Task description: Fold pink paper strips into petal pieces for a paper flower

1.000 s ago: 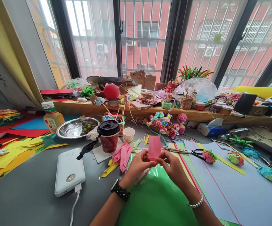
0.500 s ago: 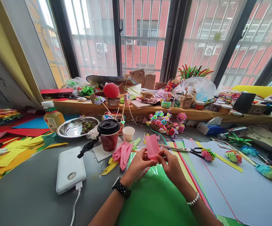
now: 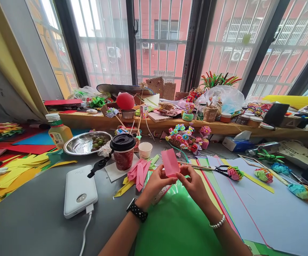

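A small pink paper rectangle [image 3: 170,162], with a faint crease down its length, is held up between both hands. My left hand [image 3: 157,184] pinches its lower left edge, fingers behind and thumb in front. At the lower right corner, the fingertips of my right hand [image 3: 192,184] close on the same paper. Below the hands lies a shiny green sheet [image 3: 180,224]. Folded pink paper strips [image 3: 141,173] and a yellow folded strip [image 3: 124,188] rest just left of my left hand. Scissors [image 3: 219,170] with black handles lie right of my right hand.
A lidded cup [image 3: 123,153], a paper cup [image 3: 145,151] and a metal plate [image 3: 75,144] stand behind on the left. A white power bank [image 3: 80,192] with a cable lies nearer. Large paper sheets [image 3: 284,213] and folded paper flowers [image 3: 263,175] lie right. A cluttered sill [image 3: 159,124] runs behind.
The pink paper has tilted and shifted slightly left and up, its crease facing me more. Both hands keep hold of it; the right fingers have moved a little along its lower corner.
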`<state>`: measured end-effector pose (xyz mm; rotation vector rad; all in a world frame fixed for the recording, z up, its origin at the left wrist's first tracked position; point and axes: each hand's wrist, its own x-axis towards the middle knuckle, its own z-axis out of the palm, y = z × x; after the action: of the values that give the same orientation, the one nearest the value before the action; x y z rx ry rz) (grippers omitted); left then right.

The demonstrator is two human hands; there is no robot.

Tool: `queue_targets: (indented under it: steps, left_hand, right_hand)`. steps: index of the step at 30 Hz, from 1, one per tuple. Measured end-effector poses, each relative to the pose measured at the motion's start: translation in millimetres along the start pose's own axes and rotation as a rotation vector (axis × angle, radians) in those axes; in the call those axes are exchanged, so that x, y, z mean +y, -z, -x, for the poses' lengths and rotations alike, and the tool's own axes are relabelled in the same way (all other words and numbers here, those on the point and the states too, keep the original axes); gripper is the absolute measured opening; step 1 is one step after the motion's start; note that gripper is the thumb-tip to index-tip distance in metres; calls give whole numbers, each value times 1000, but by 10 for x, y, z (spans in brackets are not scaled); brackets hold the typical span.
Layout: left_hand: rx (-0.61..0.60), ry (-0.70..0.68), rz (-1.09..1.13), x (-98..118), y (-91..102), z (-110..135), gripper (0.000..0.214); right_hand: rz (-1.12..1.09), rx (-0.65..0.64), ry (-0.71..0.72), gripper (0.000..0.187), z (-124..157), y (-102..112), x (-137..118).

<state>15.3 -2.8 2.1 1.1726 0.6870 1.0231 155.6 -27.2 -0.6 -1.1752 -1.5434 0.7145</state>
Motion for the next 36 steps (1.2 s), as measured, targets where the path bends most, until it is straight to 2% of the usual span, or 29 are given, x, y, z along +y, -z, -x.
queue_targets:
  steps: [14, 22, 27, 31, 33, 36]
  left_hand:
    - [-51, 7, 13, 22, -17, 8, 51]
    - [-99, 89, -55, 94, 37, 16, 63]
    - [-122, 146, -118, 104, 72, 34, 62]
    - [-208, 214, -176, 125, 136, 53, 60]
    - [-231, 213, -191, 128, 168, 53, 57]
    - [-212, 183, -200, 110, 190, 43, 56]
  right_hand:
    - [-199, -37, -101, 25, -11, 33, 2]
    - [-351, -161, -277, 28, -32, 50, 4]
    - [-191, -259, -208, 31, -26, 50, -45]
    - [-169, -369, -128, 33, -19, 56, -73]
    - [-156, -357, -104, 33, -9, 42, -67]
    - [-95, -267, -68, 32, 7, -4, -35]
